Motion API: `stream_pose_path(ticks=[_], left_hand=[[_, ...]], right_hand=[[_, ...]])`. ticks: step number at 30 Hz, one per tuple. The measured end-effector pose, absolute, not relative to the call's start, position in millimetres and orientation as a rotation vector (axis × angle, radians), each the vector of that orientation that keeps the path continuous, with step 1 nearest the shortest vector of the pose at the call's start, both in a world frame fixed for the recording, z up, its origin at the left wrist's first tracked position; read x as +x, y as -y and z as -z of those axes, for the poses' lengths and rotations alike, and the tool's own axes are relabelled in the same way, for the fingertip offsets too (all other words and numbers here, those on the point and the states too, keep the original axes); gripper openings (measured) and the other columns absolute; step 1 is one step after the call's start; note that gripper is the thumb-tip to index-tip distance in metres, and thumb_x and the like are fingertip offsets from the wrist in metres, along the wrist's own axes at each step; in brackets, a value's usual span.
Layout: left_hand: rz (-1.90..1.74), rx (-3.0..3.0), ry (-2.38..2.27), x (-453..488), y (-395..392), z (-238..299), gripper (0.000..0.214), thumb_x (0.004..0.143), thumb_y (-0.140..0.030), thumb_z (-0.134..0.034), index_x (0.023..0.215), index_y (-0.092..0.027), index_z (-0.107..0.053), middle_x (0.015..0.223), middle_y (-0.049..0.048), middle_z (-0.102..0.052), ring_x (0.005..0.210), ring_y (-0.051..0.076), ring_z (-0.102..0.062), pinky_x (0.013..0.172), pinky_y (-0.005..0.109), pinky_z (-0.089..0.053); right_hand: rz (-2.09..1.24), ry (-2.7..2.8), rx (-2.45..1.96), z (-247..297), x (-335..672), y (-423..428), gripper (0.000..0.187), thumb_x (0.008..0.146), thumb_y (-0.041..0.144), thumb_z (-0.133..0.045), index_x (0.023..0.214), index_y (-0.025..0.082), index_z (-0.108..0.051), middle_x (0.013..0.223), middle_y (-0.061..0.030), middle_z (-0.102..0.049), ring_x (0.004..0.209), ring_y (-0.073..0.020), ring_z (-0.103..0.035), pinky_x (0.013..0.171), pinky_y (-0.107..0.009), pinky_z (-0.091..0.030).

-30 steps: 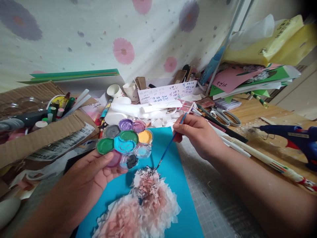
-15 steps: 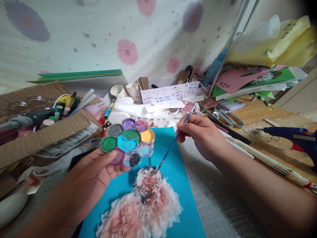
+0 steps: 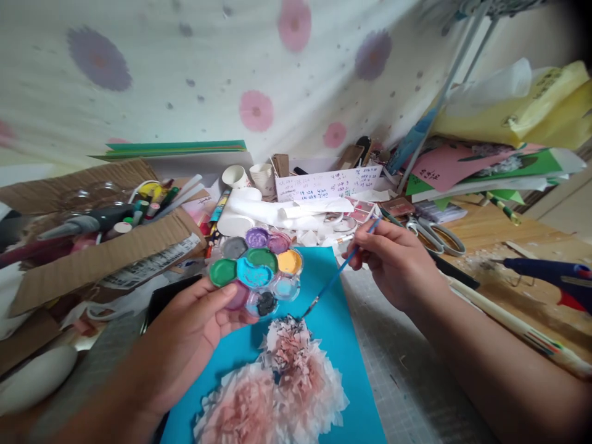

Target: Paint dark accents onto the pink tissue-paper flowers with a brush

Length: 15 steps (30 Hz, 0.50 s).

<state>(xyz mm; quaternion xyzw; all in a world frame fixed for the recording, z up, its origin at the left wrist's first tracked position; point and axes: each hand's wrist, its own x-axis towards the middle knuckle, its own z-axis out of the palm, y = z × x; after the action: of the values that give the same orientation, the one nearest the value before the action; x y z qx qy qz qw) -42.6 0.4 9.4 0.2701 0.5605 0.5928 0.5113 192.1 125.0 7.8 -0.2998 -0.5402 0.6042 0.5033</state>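
Note:
My left hand (image 3: pixel 208 314) grips the edge of a clear flower-shaped paint palette (image 3: pixel 254 271), with the thumb by its lower left wells. The wells hold green, blue, purple, yellow, grey and black paint. My right hand (image 3: pixel 393 262) pinches a thin blue paintbrush (image 3: pixel 340 269), tilted down to the left. Its dark tip is at the upper edge of the smallest tissue-paper flower (image 3: pixel 287 342), whose rim is blackened. Two larger pink and white tissue-paper flowers (image 3: pixel 245 401) are below it. All lie on a blue sheet of paper (image 3: pixel 345 345).
To the left is a cardboard box (image 3: pixel 111 259) of markers and tools. Paper cups (image 3: pixel 235 177) and a handwritten card (image 3: pixel 328 184) stand behind. Scissors (image 3: pixel 439 236) and a blue glue gun (image 3: pixel 546 271) lie to the right. A gridded cutting mat (image 3: pixel 393 364) is under the blue sheet.
The camera view has tilted up and turned slightly left, so everything appears lower and mostly farther right. The brush tip stays near the small flower's top rim. Both hands keep their holds.

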Motion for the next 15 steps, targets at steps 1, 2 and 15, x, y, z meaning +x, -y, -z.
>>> stream_pose_path(ticks=[1, 2, 15], left_hand=[[-1.415, 0.658, -1.333, -42.1, 0.7, -9.4, 0.009, 0.078, -0.027, -0.079, 0.086, -0.023, -0.078, 0.084, 0.0049, -0.076, 0.08, 0.023, -0.066, 0.072, 0.04, -0.062], [-1.415, 0.664, -1.313, -41.7, 1.7, -9.3, 0.009, 0.079, -0.027, -0.078, 0.086, -0.022, -0.078, 0.083, 0.0047, -0.075, 0.079, 0.023, -0.066, 0.073, 0.041, -0.062], [-1.451, 0.702, -1.207, -42.7, 3.6, -5.9, 0.009, 0.082, -0.026, -0.074, 0.088, -0.02, -0.078, 0.082, 0.0041, -0.077, 0.069, 0.019, -0.069, 0.069, 0.035, -0.059]], right_hand=[[-1.466, 1.287, -0.695, -8.2, 191.9, -123.8, 0.016, 0.078, 0.031, -0.076, 0.067, 0.022, -0.068, 0.058, 0.0021, -0.069, 0.054, -0.0117, -0.062, 0.057, -0.025, -0.048], [-1.473, 1.282, -0.668, -8.2, 191.2, -122.5, 0.018, 0.076, 0.034, -0.078, 0.067, 0.023, -0.068, 0.059, 0.0024, -0.07, 0.056, -0.0123, -0.064, 0.057, -0.025, -0.049], [-1.572, 1.27, -0.674, 1.5, 186.9, -117.9, 0.023, 0.067, 0.04, -0.09, 0.068, 0.021, -0.077, 0.063, -0.0011, -0.072, 0.061, -0.0122, -0.068, 0.061, -0.021, -0.053]])
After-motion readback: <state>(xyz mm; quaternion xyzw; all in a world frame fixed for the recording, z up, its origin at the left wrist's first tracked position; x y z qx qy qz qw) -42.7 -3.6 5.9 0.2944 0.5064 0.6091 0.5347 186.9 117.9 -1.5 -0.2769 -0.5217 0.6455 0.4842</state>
